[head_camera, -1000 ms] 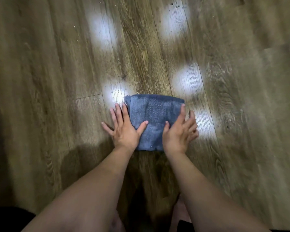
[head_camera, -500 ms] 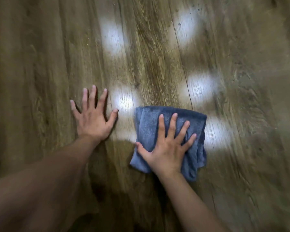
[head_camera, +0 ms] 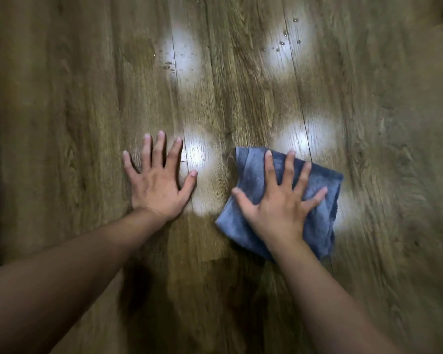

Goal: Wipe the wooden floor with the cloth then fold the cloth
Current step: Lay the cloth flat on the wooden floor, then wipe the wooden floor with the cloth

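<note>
Two bare forearms reach in from the near edge of the wooden floor, one from the near left corner and one from the near right.

The right hand lies flat on the one blue cloth, palm down, its five fingers straight and spread; it presses the cloth onto the boards and curls around nothing. The cloth is bunched into a rough, doubled-over pad, with loose layered edges showing along its right side. It sits right of the floor's middle, and the hand covers most of its centre. The cloth's far left corner sticks out beyond the fingertips.

The left hand rests just left of the cloth, apart from it, with a strip of bare board between the thumb and the cloth's left edge. It too is released: palm flat on the wood, all five fingers straight and fanned, holding nothing.

Four pale patches of reflected light show on the floor. Two lie just past the hands, one beside the left thumb and one at the cloth's far edge. The other two lie farther off, toward the far edge. Small water droplets bead in and around the two far patches, too small and scattered to count surely.
</note>
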The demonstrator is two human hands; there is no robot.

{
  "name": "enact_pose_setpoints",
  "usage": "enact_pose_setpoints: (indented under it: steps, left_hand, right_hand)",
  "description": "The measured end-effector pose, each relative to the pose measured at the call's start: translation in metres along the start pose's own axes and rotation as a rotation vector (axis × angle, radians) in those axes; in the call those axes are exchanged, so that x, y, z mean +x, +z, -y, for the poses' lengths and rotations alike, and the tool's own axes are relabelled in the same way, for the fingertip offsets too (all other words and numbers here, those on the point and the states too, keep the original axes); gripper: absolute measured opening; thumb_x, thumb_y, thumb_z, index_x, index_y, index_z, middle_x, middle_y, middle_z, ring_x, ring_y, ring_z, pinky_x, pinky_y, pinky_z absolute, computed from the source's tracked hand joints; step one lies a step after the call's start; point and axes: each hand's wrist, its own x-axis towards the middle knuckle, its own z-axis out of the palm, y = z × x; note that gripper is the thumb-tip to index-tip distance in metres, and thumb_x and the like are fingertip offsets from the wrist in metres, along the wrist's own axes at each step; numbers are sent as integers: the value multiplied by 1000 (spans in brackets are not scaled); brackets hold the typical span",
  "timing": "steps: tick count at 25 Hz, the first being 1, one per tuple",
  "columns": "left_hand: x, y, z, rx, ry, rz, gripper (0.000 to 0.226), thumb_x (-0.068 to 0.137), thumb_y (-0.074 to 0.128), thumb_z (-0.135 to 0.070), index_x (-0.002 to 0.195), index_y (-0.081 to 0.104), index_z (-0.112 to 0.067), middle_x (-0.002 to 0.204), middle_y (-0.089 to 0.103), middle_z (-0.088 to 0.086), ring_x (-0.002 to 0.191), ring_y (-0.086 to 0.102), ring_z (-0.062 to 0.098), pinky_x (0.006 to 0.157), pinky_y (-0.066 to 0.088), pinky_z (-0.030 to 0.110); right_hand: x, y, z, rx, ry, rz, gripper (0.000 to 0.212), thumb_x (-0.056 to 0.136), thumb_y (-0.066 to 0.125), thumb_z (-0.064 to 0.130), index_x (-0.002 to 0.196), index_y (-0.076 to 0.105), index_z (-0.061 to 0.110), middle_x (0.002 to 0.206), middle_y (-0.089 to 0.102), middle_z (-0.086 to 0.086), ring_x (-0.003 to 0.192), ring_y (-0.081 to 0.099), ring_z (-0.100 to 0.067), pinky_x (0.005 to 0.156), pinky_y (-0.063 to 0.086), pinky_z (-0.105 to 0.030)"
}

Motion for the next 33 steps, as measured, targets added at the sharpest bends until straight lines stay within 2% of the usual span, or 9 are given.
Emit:
enact_pose_setpoints:
  steps: [2,4,9,15,20,24,28,31,33]
  left_hand:
    - [1,-1,0,3,-6,3,76,93,29,-69,159,23,-31,168,16,7,156,6,30,116,6,70]
    - [0,-3,-1,6,-9,13,76,92,30,-69,159,23,-31,168,16,6,156,6,29,116,6,70]
    - [0,-7,-2,12,-17,36,76,93,27,-70,159,19,-33,170,12,5,157,0,28,117,3,69]
    - [2,-6,-2,-38,-9,36,66,99,20,-61,159,19,-35,170,8,1,157,-3,25,119,-4,66]
    - [1,-10,2,-252,-93,-62,58,97,23,-38,150,44,-29,165,29,-6,156,14,16,122,4,59]
    - [-2,-7,7,-372,-73,-147,51,97,31,-29,143,53,-20,160,40,-4,153,24,16,122,8,58]
    - [2,-3,-1,-228,-63,-138,53,96,37,-41,142,48,-18,160,38,3,152,23,22,119,7,63]
    - [24,-4,-4,-160,-68,-166,48,96,38,-45,135,50,-19,156,39,6,148,27,26,114,12,67]
    - [53,-7,5,-163,-156,-216,47,96,38,-47,132,49,-19,156,38,7,148,27,27,112,14,68]
  right_hand:
    - [-22,5,0,-39,61,35,104,73,21,94,156,-9,40,166,-15,-2,150,-13,-41,104,-17,-73]
    - [-28,9,1,-15,95,36,94,80,22,86,156,-8,41,166,-15,0,150,-14,-41,108,-9,-73]
    - [0,10,6,93,56,-69,74,86,35,56,156,16,42,167,2,7,150,-4,-41,116,-4,-63]
    - [78,-4,35,281,121,-251,55,97,46,47,151,39,35,159,31,18,150,10,-38,117,1,-62]
    - [51,1,72,115,-404,-115,52,98,49,47,149,40,38,159,30,21,152,11,-32,117,5,-60]
    - [-32,16,57,62,-524,-77,51,95,44,49,143,50,35,156,37,19,150,23,-29,108,26,-62]
    - [-89,26,-17,-94,-455,-80,58,87,44,57,142,50,38,160,34,7,148,26,-32,98,37,-67]
    - [-92,21,-33,-101,-111,-24,99,69,44,87,153,32,37,165,18,-11,147,16,-48,101,17,-77]
    - [-85,20,-32,-94,-55,-2,117,58,44,94,156,24,34,165,12,-14,145,12,-53,100,10,-81]
